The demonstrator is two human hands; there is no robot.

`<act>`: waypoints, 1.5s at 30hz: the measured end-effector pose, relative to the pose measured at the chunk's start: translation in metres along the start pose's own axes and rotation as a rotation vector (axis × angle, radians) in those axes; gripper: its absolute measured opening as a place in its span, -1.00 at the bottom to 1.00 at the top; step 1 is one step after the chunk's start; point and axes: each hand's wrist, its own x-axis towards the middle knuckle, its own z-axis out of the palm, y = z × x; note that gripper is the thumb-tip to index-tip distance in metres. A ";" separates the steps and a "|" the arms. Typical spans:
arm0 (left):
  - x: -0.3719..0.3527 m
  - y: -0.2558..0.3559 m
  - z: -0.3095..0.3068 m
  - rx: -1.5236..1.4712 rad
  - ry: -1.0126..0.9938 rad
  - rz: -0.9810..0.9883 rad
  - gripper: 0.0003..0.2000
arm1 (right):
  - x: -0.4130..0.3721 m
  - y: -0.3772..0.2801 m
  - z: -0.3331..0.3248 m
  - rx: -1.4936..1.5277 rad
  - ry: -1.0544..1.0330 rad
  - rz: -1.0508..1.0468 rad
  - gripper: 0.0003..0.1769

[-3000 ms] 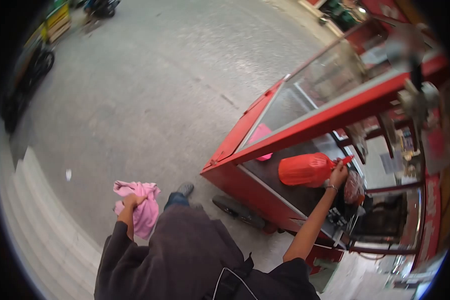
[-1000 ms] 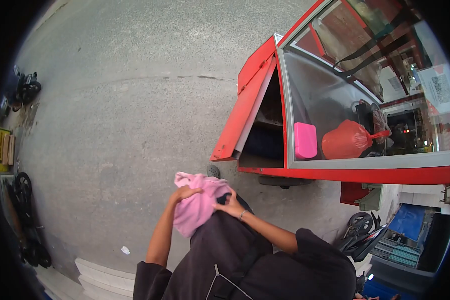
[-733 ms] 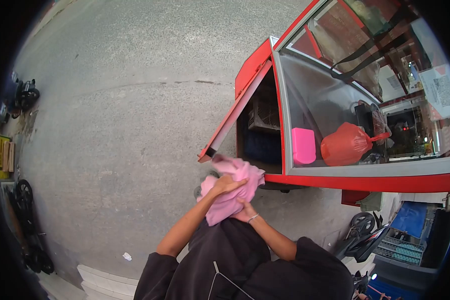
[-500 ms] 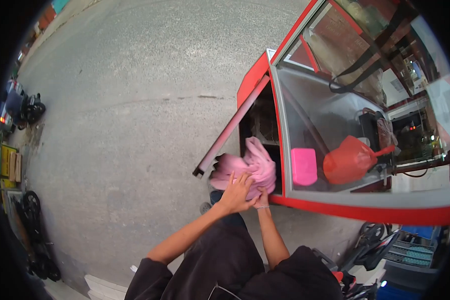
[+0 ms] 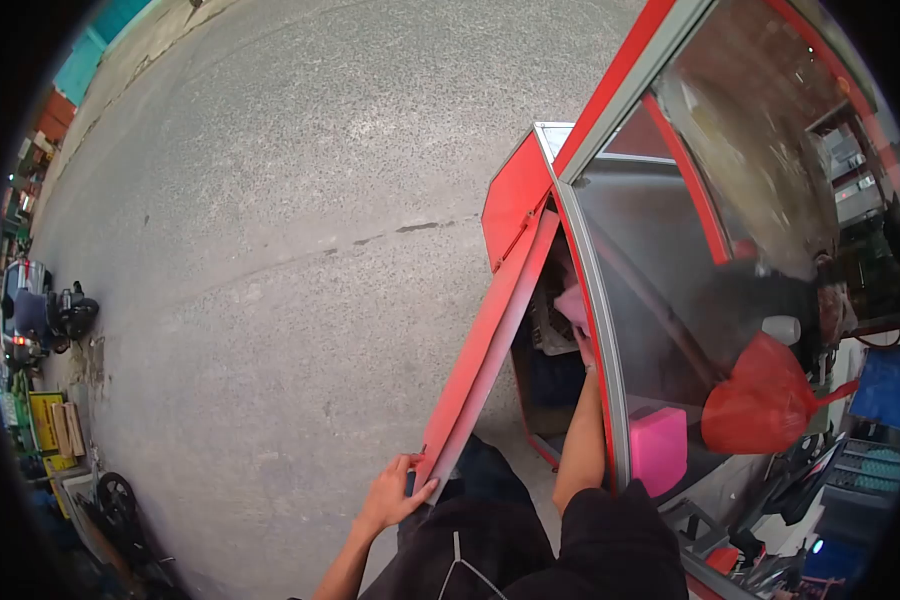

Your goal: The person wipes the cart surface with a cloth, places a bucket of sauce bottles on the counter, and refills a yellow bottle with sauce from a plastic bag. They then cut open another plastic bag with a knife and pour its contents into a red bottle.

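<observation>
Grey asphalt [image 5: 270,260] takes up most of the view, with a red cart [image 5: 518,215] standing on the right side of it. Closest in is the wearer's black shirt [image 5: 480,555], and just left of that is the left hand [image 5: 395,493]. That one's got the near end of the cart's red door [image 5: 485,355], thumb on the pale inner side, fingers curled around the outer edge, so a pretty narrow grip. Door's swung out at an angle, btw.

Right arm goes into the dark compartment behind it, and the right hand [image 5: 586,350] is in there, partly cut off by the cart frame. Pink cloth [image 5: 571,306] is in the compartment too, just past the fingers on the far side and looks like it's up against them. Honestly can't tell if they're pinching it or just touching, since the frame hides too much. Some kind of crate [image 5: 552,328] sits left of the cloth.

Over to the right, behind the glass, you've got a bright pink box [image 5: 659,450], then a tied red plastic bag [image 5: 760,400] right beside it, and a white cup [image 5: 781,329] a bit farther. Way off left there's a motorbike [image 5: 73,315], and beyond that a teal wall [image 5: 85,65].
</observation>
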 end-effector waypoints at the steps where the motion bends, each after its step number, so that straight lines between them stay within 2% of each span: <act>1: 0.003 -0.005 0.004 -0.147 -0.025 -0.011 -0.42 | 0.001 0.005 0.004 -0.125 0.053 0.041 -0.07; 2: 0.004 -0.009 0.007 -0.293 -0.052 -0.023 -0.43 | -0.006 0.013 0.004 -0.246 0.100 0.080 -0.05; 5: 0.010 -0.015 0.012 -0.303 -0.069 0.025 -0.45 | -0.059 0.039 -0.009 -0.487 0.191 0.096 0.04; 6: 0.014 -0.022 0.017 -0.309 -0.066 0.037 -0.45 | -0.068 0.054 -0.033 -0.691 0.120 0.185 -0.25; 7: 0.016 -0.031 0.023 -0.363 -0.074 0.059 -0.45 | -0.104 0.068 -0.033 -0.826 0.126 0.154 -0.44; 8: 0.019 -0.038 0.027 -0.417 -0.081 0.084 -0.46 | -0.130 0.089 -0.054 -1.028 -0.007 0.102 -0.54; 9: 0.023 -0.040 0.027 -0.418 -0.084 0.098 -0.46 | -0.121 0.140 -0.120 -1.046 -0.192 0.054 -0.56; 10: 0.026 -0.041 0.026 -0.467 -0.139 0.047 -0.45 | -0.156 0.147 -0.140 -1.452 -0.385 -0.071 -0.55; 11: 0.030 -0.043 0.026 -0.517 -0.191 -0.002 -0.44 | -0.201 0.143 -0.147 -1.625 -0.571 -0.109 -0.49; 12: 0.035 -0.049 0.030 -0.685 -0.234 -0.018 -0.39 | -0.233 0.135 -0.144 -1.768 -0.613 0.062 -0.44; 13: 0.039 -0.055 0.034 -0.685 -0.235 -0.003 -0.39 | -0.261 0.127 -0.139 -1.900 -0.649 0.244 -0.38; 15: 0.046 -0.063 0.041 -0.799 -0.331 -0.065 -0.37 | -0.290 0.123 -0.149 -1.824 -0.548 0.160 -0.38; 17: 0.049 -0.061 0.053 -0.796 -0.374 -0.021 -0.38 | -0.304 0.123 -0.166 -1.744 -0.436 0.085 -0.38; 19: 0.048 -0.067 0.079 -0.919 -0.373 0.040 -0.47 | -0.312 0.127 -0.189 -1.620 -0.224 -0.165 -0.42; 20: 0.052 -0.072 0.098 -0.912 -0.403 0.044 -0.47 | -0.321 0.122 -0.199 -1.613 -0.192 -0.161 -0.42; 22: 0.063 -0.079 0.141 -0.852 -0.219 -0.013 -0.58 | -0.337 0.110 -0.215 -1.337 -0.206 0.063 -0.52; 23: 0.070 -0.078 0.156 -0.853 -0.240 0.007 -0.58 | -0.352 0.106 -0.223 -1.333 -0.183 0.045 -0.52; 25: 0.081 -0.069 0.193 -0.670 -0.063 -0.102 -0.63 | -0.393 0.105 -0.254 -1.149 -0.136 0.169 -0.63; 27: 0.101 -0.065 0.230 -0.734 -0.078 -0.091 -0.63 | -0.418 0.117 -0.317 -1.113 -0.218 0.134 -0.64; 28: 0.106 -0.069 0.252 -0.765 -0.079 -0.106 -0.62 | -0.439 0.111 -0.341 -1.191 -0.231 0.138 -0.64; 30: 0.127 -0.074 0.296 -0.641 0.122 0.011 -0.64 | -0.478 0.105 -0.388 -1.270 -0.240 0.160 -0.65; 32: 0.147 -0.079 0.321 -0.686 0.045 -0.043 -0.65 | -0.511 0.099 -0.437 -1.383 -0.085 0.157 -0.65; 33: 0.148 -0.068 0.314 -0.699 -0.071 -0.086 -0.66 | -0.526 0.092 -0.451 -1.397 -0.089 0.179 -0.65; 34: 0.140 -0.056 0.303 -0.714 -0.186 -0.137 -0.67 | -0.548 0.086 -0.467 -1.245 0.040 0.332 -0.65; 35: 0.129 -0.041 0.301 -0.703 -0.072 -0.114 -0.68 | -0.563 0.079 -0.482 -1.089 0.169 0.473 -0.65; 36: 0.124 -0.027 0.302 -0.690 0.045 -0.084 -0.69 | -0.571 0.077 -0.504 -1.111 0.164 0.489 -0.65; 38: 0.171 -0.062 0.352 -0.462 0.173 0.066 -0.69 | -0.585 0.077 -0.556 -1.008 0.230 0.534 -0.64; 39: 0.164 -0.045 0.347 -0.470 0.184 0.053 -0.69 | -0.589 0.072 -0.568 -0.982 0.216 0.563 -0.64; 41: 0.150 -0.011 0.341 -0.795 0.155 -0.021 -0.71 | -0.590 0.055 -0.588 -1.106 0.159 0.604 -0.66; 42: 0.160 -0.004 0.340 -0.803 0.166 -0.021 -0.71 | -0.585 0.044 -0.582 -1.117 0.152 0.600 -0.66; 44: 0.165 -0.002 0.355 -0.733 0.013 -0.054 -0.75 | -0.577 0.008 -0.581 -1.075 0.060 0.582 -0.64; 45: 0.162 0.008 0.357 -0.746 0.035 -0.064 -0.75 | -0.559 -0.008 -0.590 -1.098 0.045 0.584 -0.64</act>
